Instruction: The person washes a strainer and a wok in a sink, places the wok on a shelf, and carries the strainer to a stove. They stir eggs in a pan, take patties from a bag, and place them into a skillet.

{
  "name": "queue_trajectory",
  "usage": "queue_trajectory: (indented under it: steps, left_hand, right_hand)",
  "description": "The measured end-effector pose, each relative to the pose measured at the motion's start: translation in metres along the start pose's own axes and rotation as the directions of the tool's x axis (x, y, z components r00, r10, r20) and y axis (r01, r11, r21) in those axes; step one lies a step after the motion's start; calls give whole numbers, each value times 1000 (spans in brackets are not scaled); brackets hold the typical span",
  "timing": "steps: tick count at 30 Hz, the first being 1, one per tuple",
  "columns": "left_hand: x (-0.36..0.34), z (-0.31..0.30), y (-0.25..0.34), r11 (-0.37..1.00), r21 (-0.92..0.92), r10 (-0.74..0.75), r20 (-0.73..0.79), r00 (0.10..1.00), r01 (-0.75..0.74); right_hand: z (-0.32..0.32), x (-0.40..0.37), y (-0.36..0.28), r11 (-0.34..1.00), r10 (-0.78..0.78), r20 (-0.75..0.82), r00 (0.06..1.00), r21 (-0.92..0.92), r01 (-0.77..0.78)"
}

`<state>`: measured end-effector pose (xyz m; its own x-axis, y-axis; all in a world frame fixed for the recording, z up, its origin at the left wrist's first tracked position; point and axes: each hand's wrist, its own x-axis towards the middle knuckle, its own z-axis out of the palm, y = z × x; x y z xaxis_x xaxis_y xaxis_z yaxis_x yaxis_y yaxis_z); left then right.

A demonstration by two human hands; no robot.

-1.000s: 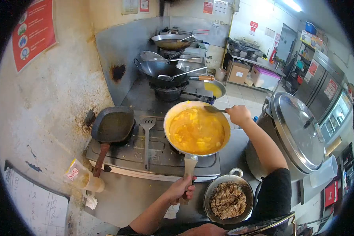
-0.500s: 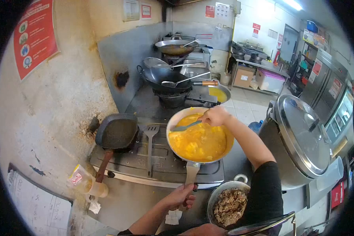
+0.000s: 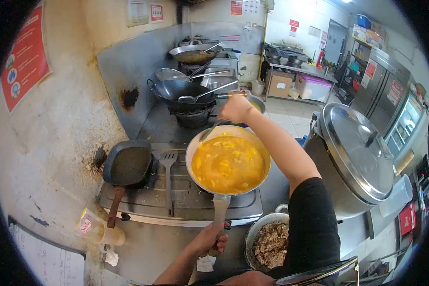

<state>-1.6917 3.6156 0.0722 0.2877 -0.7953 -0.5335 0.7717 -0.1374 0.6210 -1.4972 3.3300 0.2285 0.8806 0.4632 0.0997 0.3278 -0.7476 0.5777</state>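
A round pan [image 3: 267, 168] with a pale inner wall sits on the right side of the stove, holding a yellow-orange egg-like mixture [image 3: 229, 164] with thicker yellow lumps. My left hand [image 3: 211, 239] is closed around the lower end of the pan's pale handle [image 3: 221, 208], beside a black stove knob. Over the far rim, my right hand [image 3: 236, 109] grips a grey spatula [image 3: 208, 133], whose blade meets the pan's far left inner wall. My fingers partly cover its handle.
A slotted turner [image 3: 168, 176] and a dark square pan [image 3: 127, 164] rest on the stove's left. Behind stands a black wok [image 3: 176, 95] with a ladle. A pot of brown minced food [image 3: 271, 243] is near my right elbow; a large lidded cooker [image 3: 357, 152] stands right.
My right hand has moved with the spatula from over the mixture to beyond the far rim. The mixture looks more swirled and evenly liquid. My left hand stays at the handle. The view has shifted.
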Motion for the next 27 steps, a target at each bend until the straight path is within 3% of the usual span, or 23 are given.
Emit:
queue_trajectory:
  steps: [2,6,8,12,14,18,20,21,22,24,26,27]
  left_hand:
    - [-3,2,1,1000,8,8,-17,1000,-7]
    - [-4,4,-3,989,-146,18,-32,999,-22]
    - [-2,4,-8,984,-176,30,-45,999,-37]
    - [-3,7,-12,961,-241,110,-111,988,-134]
    - [-3,8,-12,948,-266,146,-119,982,-173]
    - [-2,0,-12,932,-319,153,-89,984,-174]
    - [-3,0,-11,940,-277,184,-73,980,-197]
    - [0,-1,-12,953,-240,170,-80,982,-185]
    - [2,-2,-11,964,-202,159,-88,983,-174]
    - [2,-3,-9,961,-222,157,-59,986,-166]
    - [2,-4,-8,958,-242,154,-26,988,-156]
    - [2,-6,-7,970,-192,148,-9,989,-147]
  right_hand:
    - [23,-8,17,982,152,225,962,-147,-120]
    - [41,-75,45,970,244,415,877,-107,-219]
    - [46,-110,40,974,221,526,821,-76,-213]
    - [24,-163,-4,942,153,601,785,150,-299]
    - [44,-182,-16,921,-2,699,715,279,-271]
    - [4,-184,-58,887,12,726,688,311,-343]
    - [-61,-164,-79,677,62,875,480,316,-664]
    - [-82,-163,-86,538,56,838,542,432,-724]
    - [-78,-161,-90,546,60,834,549,433,-717]
    - [-60,-157,-98,517,-78,860,505,468,-717]
    - [-48,-151,-112,506,-79,867,492,460,-729]
    - [-40,-147,-120,485,-81,829,553,518,-705]
